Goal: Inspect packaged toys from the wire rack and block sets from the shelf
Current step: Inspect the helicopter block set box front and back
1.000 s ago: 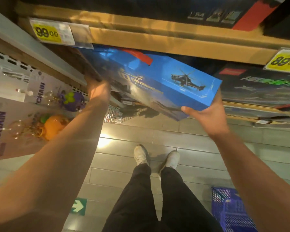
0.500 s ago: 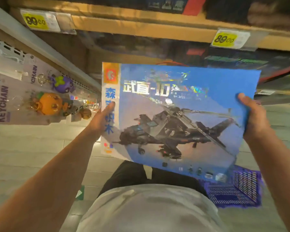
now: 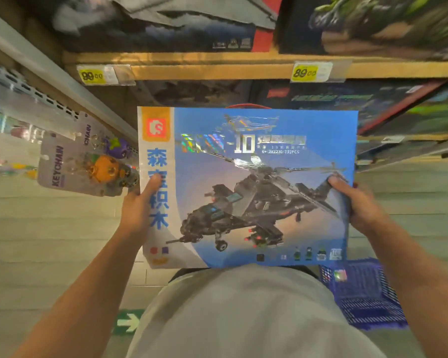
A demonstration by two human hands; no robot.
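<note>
**Head view: one block set in hand, front face under inspection**

You have the blue block set box (image 3: 246,187) held out in front of your chest with its printed front facing you, clear of the wooden shelf (image 3: 217,69) it belongs to. Your left hand (image 3: 137,208) clamps the box's left edge, thumb lying across the white side strip; your right hand (image 3: 357,202) clamps the right edge, thumb on the front, the other fingers hidden behind the box.

Judging from this, you are in the block-set half of the job, with this box's front being looked over (helicopter art, piece count legible). Its back and sides look yet to be checked, and more boxes sit on the shelf. The keychain packs (image 3: 86,169) hang on the wire rack (image 3: 23,86) to your left, untouched at present; whether they are inspected I cannot tell. A blue basket (image 3: 360,293) stands on the floor by your right side.
</note>
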